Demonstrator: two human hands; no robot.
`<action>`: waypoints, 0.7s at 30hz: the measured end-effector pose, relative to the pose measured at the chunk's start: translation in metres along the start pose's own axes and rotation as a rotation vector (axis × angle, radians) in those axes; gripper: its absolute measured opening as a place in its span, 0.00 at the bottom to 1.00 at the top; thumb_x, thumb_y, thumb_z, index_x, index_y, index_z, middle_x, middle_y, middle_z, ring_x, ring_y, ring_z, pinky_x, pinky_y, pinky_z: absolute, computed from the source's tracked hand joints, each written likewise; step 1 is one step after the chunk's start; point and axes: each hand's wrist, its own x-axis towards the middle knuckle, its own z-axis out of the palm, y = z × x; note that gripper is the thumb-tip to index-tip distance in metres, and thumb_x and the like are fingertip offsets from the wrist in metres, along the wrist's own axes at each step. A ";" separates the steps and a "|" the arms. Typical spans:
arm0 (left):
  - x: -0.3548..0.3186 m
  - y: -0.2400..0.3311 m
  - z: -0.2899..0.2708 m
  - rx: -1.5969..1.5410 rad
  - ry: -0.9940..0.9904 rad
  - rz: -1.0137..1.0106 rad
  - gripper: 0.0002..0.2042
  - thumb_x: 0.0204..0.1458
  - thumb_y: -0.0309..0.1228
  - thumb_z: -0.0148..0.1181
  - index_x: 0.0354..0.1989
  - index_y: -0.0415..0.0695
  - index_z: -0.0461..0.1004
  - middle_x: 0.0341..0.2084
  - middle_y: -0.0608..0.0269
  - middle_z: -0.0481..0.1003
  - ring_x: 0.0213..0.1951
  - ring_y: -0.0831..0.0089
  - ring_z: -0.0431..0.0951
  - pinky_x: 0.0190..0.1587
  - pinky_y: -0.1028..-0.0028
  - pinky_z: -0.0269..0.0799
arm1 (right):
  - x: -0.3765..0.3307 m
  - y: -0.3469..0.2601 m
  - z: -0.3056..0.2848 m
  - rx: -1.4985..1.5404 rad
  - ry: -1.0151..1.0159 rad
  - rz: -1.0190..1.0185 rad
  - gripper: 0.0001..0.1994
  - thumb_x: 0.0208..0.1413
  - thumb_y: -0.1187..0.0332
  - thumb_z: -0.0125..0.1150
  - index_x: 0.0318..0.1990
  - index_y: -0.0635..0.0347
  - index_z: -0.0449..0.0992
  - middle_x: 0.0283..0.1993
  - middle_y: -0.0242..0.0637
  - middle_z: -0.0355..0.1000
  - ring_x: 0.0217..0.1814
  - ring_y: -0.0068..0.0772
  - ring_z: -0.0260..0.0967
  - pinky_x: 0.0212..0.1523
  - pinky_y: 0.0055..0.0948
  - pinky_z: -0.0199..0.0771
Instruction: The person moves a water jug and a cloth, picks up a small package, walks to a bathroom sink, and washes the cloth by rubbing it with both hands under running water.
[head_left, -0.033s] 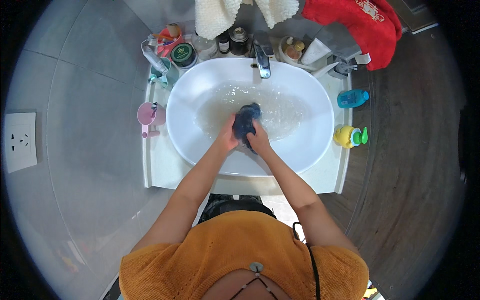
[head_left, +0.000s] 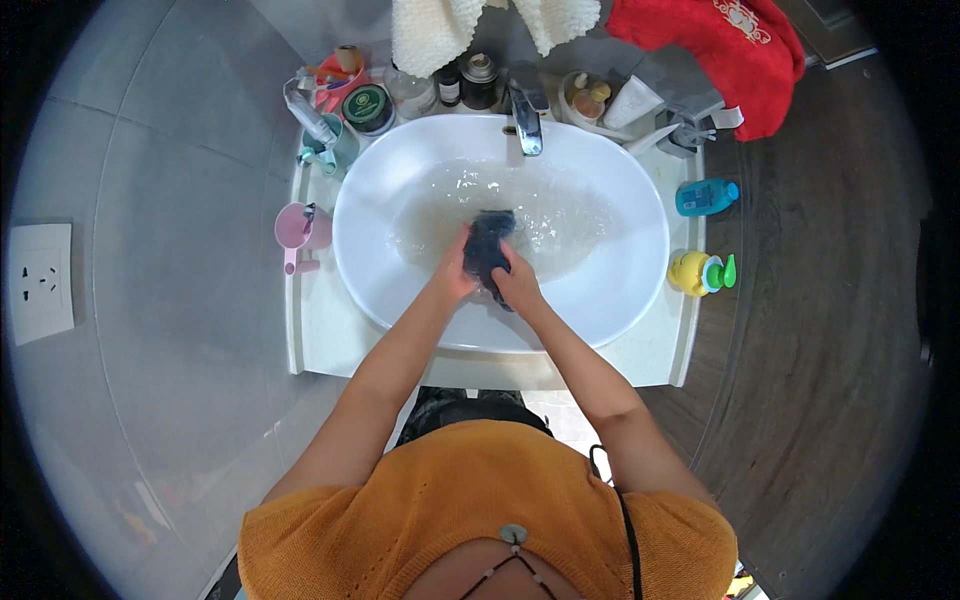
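A wet dark blue cloth [head_left: 487,245] is bunched between my two hands over the white oval washbasin [head_left: 630,285]; its exact kind is not clear. My left hand [head_left: 456,268] is closed on the cloth's left edge. On its right side, my right hand [head_left: 516,282] grips it with the thumb lying on top. The near end of the cloth hangs below my fingers. Cloudy water [head_left: 570,215] with glints on it stands in the basin around the cloth. The chrome faucet [head_left: 525,125] is beyond my hands, at the basin's far rim.
Along the back are a dark round jar [head_left: 367,108], a black bottle [head_left: 448,85] and a white tube [head_left: 632,102]. A pink cup [head_left: 300,228] sits at left; a blue bottle [head_left: 706,197] and yellow pump bottle [head_left: 695,272] at right. White [head_left: 435,35] and red towels [head_left: 720,60] hang above.
The far end of the cloth has drawn slightly toward me and changed its folds. Both hands stay almost in place, still holding it.
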 end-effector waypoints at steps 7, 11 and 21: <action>-0.021 0.005 0.033 0.171 0.076 0.114 0.15 0.47 0.43 0.59 0.37 0.49 0.67 0.26 0.64 0.69 0.25 0.73 0.71 0.27 0.74 0.70 | -0.029 -0.096 -0.011 -0.075 -0.199 0.021 0.16 0.45 0.61 0.58 0.39 0.61 0.71 0.34 0.45 0.71 0.36 0.43 0.69 0.38 0.33 0.68; -0.019 -0.005 0.031 -0.024 0.092 -0.056 0.11 0.48 0.43 0.57 0.32 0.50 0.70 0.23 0.67 0.70 0.24 0.72 0.70 0.27 0.71 0.67 | -0.017 -0.083 0.001 -0.436 0.126 -0.207 0.13 0.47 0.57 0.54 0.30 0.57 0.73 0.29 0.43 0.71 0.30 0.47 0.69 0.30 0.41 0.68; -0.044 -0.044 0.071 0.260 0.348 0.059 0.09 0.52 0.36 0.45 0.35 0.45 0.67 0.28 0.64 0.72 0.32 0.72 0.74 0.35 0.73 0.69 | 0.024 -0.016 -0.060 -0.654 0.199 -0.131 0.16 0.51 0.53 0.48 0.29 0.56 0.73 0.27 0.44 0.72 0.29 0.48 0.70 0.31 0.41 0.69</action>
